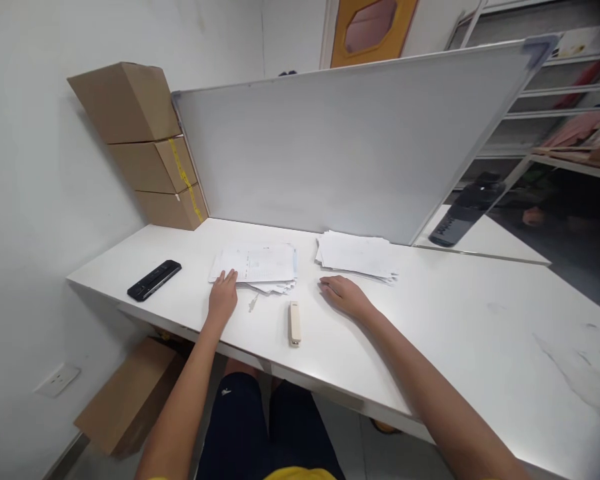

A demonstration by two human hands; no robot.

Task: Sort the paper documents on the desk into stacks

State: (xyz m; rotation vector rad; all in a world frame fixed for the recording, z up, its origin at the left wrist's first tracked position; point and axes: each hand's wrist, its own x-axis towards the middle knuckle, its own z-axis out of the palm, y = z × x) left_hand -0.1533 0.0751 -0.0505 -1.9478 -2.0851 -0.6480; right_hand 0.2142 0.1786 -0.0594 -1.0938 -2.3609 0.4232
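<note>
My left hand (pixel 223 293) lies with its fingertips flat on the lower left corner of a stack of printed papers (pixel 267 262). The stack's lower sheets fan out unevenly at the front. My right hand (pixel 347 295) rests on the white table (pixel 445 320), fingers loosely extended and holding nothing. Just beyond it is a second stack of papers (pixel 355 253), with ragged edges at its right side. Between my hands, closer to me, a cream stapler (pixel 295 324) lies lengthwise toward the table's front edge. Neither hand touches it.
A black phone-like device (pixel 155 280) lies at the table's left. Stacked cardboard boxes (pixel 153 163) and a whiteboard (pixel 305 153) stand along the back. At the right back is a dark bottle (pixel 463 213). Another cardboard box (pixel 130 393) sits below the table.
</note>
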